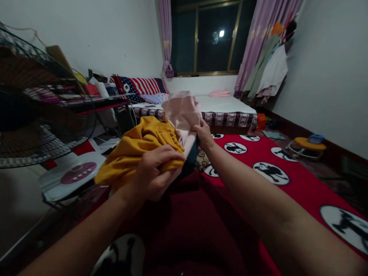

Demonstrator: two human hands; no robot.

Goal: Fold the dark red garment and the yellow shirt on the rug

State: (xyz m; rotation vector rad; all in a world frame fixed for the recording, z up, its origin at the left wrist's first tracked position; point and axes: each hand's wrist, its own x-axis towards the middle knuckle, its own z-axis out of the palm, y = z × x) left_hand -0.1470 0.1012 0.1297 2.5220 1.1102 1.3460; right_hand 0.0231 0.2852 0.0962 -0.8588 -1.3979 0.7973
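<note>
Two grips, both closed: left hand (152, 168) has mustard garment (138, 140) by gathered edge, fingers curled; right hand (204, 135) pinches pale pink garment (182, 111); garments held up, touching, pink partly behind mustard, red patterned blanket (244, 163) at right

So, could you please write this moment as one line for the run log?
left hand: grips mustard-yellow garment | right hand: grips pale pink garment | nearby: white-circled red cloth

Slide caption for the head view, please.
Left hand grips a mustard-yellow garment, right hand a pale pink one, near a red printed blanket.
</note>
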